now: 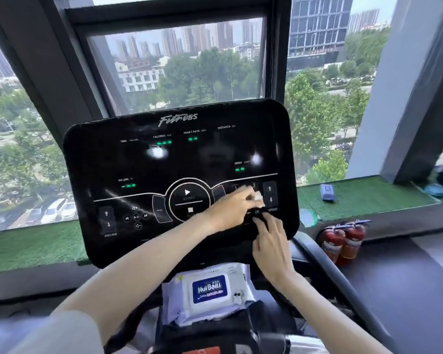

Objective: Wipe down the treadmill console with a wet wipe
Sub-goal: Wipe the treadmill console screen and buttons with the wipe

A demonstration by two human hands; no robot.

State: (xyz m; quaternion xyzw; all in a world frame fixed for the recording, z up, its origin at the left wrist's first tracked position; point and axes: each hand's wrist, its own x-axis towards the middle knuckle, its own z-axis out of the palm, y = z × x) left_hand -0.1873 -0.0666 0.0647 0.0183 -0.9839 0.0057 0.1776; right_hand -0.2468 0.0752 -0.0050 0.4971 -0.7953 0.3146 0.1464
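So the treadmill console [138,159] is the big black panel dead centre, tilted up toward the camera, with a few green readouts lit and "Fitness" across the top. Left hand [229,209] is down at the lower right part of the panel, near the 1-2-3 buttons and the speed arrows, fingers curled round a scrunched white wet wipe [258,196] that's pressed against the surface. Right hand [271,242] comes up from below, just under the left one, with its fingertips bunched on something dark by the OK button. Honestly can't tell if it's pinching a small black thing or just touching the panel. The pack of wipes [210,290] sits flat on the tray just below the console, blue label facing up. Off to the right, 2 red fire extinguishers [343,241] stand on the floor under the green turf ledge [368,198], and a small blue object [327,192] lies on that ledge. Big window [177,67] behind it all, looking out on trees and towers.
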